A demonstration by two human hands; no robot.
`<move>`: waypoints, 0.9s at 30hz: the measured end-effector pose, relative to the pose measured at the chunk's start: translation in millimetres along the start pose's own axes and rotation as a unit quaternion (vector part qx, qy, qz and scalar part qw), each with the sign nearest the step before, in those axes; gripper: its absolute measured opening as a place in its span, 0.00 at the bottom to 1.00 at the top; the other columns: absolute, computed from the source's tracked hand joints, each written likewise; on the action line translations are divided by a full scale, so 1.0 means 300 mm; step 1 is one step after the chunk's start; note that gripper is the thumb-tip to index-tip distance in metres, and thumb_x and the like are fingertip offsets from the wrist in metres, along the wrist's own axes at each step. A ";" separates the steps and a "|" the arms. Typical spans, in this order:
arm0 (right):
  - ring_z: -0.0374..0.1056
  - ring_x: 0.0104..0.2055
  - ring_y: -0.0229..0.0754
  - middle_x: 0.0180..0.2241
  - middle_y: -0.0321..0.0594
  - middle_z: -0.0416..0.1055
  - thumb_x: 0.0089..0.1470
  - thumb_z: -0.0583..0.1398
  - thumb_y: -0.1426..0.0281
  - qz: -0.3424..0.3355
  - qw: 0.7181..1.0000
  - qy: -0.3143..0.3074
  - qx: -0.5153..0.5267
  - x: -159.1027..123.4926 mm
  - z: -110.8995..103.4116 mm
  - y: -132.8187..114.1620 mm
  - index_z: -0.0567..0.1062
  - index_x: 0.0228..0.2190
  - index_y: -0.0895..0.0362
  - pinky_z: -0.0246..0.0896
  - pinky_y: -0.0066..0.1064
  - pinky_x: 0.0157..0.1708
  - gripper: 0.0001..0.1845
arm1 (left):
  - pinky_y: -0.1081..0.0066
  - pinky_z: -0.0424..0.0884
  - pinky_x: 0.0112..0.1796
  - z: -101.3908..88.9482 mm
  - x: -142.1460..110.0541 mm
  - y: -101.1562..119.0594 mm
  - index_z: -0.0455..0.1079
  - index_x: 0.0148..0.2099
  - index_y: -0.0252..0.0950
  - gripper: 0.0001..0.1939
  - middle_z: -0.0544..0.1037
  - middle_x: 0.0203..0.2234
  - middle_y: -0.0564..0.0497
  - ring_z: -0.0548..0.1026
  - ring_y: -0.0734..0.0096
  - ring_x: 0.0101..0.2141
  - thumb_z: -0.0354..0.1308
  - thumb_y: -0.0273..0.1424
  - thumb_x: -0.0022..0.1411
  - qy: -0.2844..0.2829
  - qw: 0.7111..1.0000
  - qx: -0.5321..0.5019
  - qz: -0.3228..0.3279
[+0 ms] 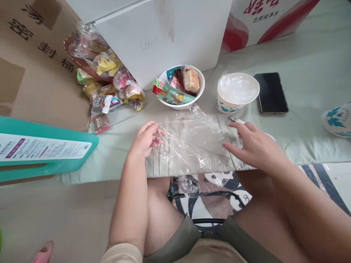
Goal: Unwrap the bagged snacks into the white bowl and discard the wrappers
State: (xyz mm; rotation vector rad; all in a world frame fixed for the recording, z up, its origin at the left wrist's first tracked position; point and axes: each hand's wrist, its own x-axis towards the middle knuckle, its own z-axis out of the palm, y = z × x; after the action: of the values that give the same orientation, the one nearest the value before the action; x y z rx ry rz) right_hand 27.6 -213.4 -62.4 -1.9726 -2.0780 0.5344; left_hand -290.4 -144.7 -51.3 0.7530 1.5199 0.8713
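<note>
A sheet of clear plastic wrap [192,140] lies spread on the pale green mat [301,120] at its front edge, with part hanging over. My left hand [146,138] pinches the sheet's left edge with curled fingers. My right hand [252,144] lies flat on the sheet's right side, fingers stretched out. Behind the sheet stands a white bowl [179,87] filled with wrapped snacks. To its right is a paper bowl [237,93] covered with clear wrap.
A black phone [271,92] lies right of the covered bowl. A clear bag of snacks [105,76] leans on a cardboard box [41,62]. A teal wrap box [44,149] sits at the left. Another patterned bowl [338,118] is at the right edge.
</note>
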 end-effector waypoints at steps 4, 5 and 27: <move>0.76 0.46 0.56 0.50 0.54 0.76 0.51 0.64 0.51 -0.008 0.979 -0.011 0.201 0.065 0.028 -0.021 0.63 0.62 0.58 0.72 0.49 0.46 0.43 | 0.83 0.42 0.11 0.018 -0.001 -0.005 0.65 0.27 0.37 0.13 0.67 0.12 0.58 0.56 0.84 0.09 0.67 0.33 0.57 -0.079 0.996 0.045 0.021; 0.76 0.43 0.53 0.45 0.51 0.78 0.50 0.65 0.54 0.007 0.974 -0.032 0.224 0.076 0.033 -0.026 0.63 0.62 0.58 0.72 0.47 0.44 0.43 | 0.83 0.43 0.11 0.020 0.001 -0.007 0.67 0.27 0.37 0.13 0.66 0.11 0.58 0.57 0.83 0.09 0.68 0.33 0.56 -0.099 0.993 0.048 0.030; 0.63 0.16 0.37 0.16 0.34 0.69 0.55 0.64 0.55 0.122 0.917 -0.022 0.378 0.091 0.029 -0.008 0.74 0.28 0.55 0.57 0.29 0.17 0.16 | 0.76 0.66 0.18 0.035 -0.012 -0.032 0.71 0.35 0.35 0.23 0.76 0.16 0.55 0.74 0.71 0.16 0.74 0.44 0.44 -0.089 0.987 0.064 0.120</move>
State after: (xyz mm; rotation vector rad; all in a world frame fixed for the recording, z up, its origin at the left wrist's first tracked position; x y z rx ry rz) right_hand 19.9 -187.2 -71.6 -1.7260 -1.3178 1.2188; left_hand -279.5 -151.6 -58.1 1.0962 1.3538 0.8630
